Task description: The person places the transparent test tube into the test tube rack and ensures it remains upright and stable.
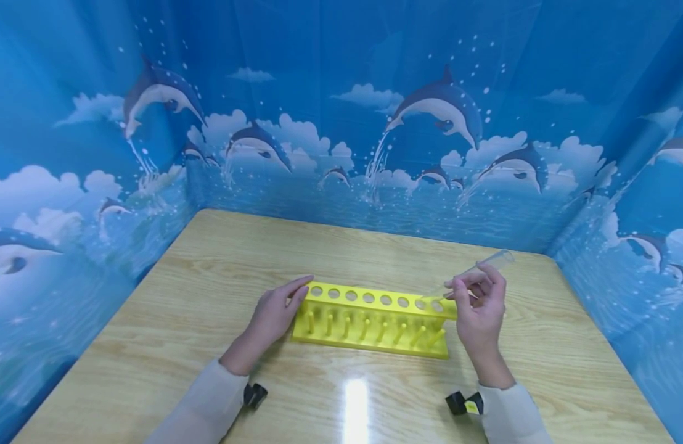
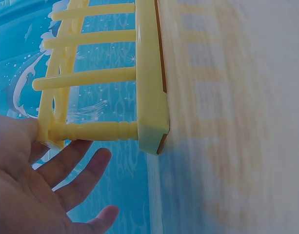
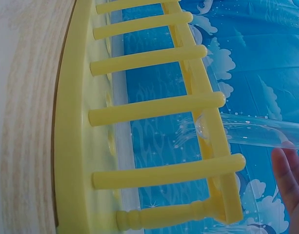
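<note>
Right hand (image 1: 482, 302) — thumb and fingertips pinching a clear test tube (image 1: 497, 262), open mouth tilted up behind the hand, rounded bottom angled down ahead of the fingers toward the rack. Bottom sits at the second hole from the right end (image 1: 421, 304); the right wrist view suggests the tip is just entering, depth can't be told.

Left and ahead of this hand: the yellow test tube rack (image 1: 369, 348), upright, eight holes in its top plate, row of pegs (image 1: 365, 330) along the near side. At the rack's far left end, left hand (image 1: 275, 311) grips the top plate between thumb and fingers, probably bracing it.

Under both hands, wood-grain worktop (image 1: 297, 394). Just behind each hand, a black wrist camera at the cuff; out beyond the hands, dolphin-print curtain (image 1: 319, 74).

Step in hand looks like inserting the tube. Next move calls for swinging the mouth upright over the hole, then lowering straight — pushing at this slant could jam it on the rim. Left hand should keep the rack steady.
</note>
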Demonstrator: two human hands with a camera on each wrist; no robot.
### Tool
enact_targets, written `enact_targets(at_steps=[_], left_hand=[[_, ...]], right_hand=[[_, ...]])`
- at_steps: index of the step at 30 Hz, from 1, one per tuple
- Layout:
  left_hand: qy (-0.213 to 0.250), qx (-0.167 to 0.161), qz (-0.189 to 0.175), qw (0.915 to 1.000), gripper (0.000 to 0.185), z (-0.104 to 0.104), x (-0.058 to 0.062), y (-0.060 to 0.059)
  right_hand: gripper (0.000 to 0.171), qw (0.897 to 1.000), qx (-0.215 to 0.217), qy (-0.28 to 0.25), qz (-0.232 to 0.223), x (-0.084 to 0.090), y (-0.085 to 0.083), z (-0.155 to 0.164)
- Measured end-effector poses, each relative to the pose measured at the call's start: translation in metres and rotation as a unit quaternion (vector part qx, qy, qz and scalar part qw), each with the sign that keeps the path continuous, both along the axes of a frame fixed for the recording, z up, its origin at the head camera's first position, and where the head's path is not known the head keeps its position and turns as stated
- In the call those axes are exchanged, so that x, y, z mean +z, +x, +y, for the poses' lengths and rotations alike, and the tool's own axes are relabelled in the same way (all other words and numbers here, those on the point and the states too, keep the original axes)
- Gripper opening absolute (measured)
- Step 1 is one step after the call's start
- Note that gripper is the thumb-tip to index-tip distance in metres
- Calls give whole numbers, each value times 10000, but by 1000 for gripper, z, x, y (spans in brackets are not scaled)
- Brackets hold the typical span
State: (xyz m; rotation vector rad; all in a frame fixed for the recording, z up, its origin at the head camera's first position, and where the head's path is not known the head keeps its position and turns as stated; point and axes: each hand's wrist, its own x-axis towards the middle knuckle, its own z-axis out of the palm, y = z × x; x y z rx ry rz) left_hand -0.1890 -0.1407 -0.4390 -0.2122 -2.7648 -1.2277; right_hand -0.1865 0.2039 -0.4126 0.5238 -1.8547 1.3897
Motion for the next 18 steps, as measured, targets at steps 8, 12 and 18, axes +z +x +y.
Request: enact_targets(at_steps=[8,12,18], left_hand=[[39,-28,-8,10000,36,0,-1,0],[23,-53,39,10000,36,-1,-1,0],[78,-79,157,9998,36,0,-2,0]], right_hand=[[43,9997,179,-142,9,1,0,-1],[42,9996,216,-167,-23,2,1,-2],[39,10000,87,-29,4,1,1,-1]])
